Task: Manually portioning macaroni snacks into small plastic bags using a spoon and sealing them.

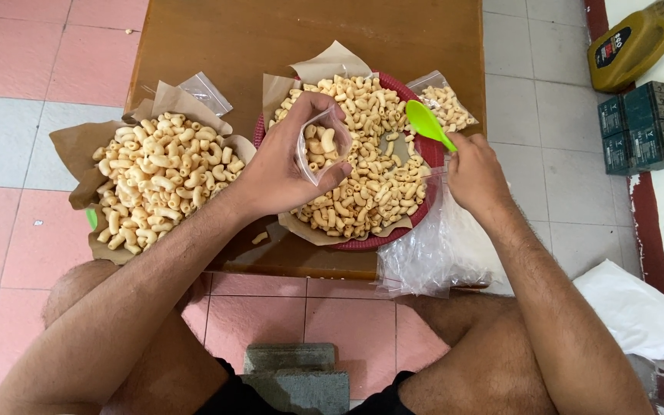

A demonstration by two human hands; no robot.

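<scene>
A small clear bag (323,150) is held open in the left hand (282,165), with the fingers curled around its mouth, right over the red tray (424,211) full of curly puffed snacks (363,192). A few snacks are already seen inside the bag. A green spoon (428,123) is gripped in the right hand (476,175), fingers closed on its handle, and its bowl is lifted above the far right side of the red tray. No snacks can be seen in the spoon. The job looks best done if the bag mouth is kept wide and low over the red tray, so that any dropped pieces fall back on the brown paper (324,65). The spoon should be filled only a little, then tipped slowly at the bag mouth. A second heap of snacks (155,180) is set to the left of the red tray. A filled bag (447,104) is laid at the far right edge of the red tray, and a pile of empty bags (432,257) is hung off the near right of it, on the wooden table (270,31)
</scene>
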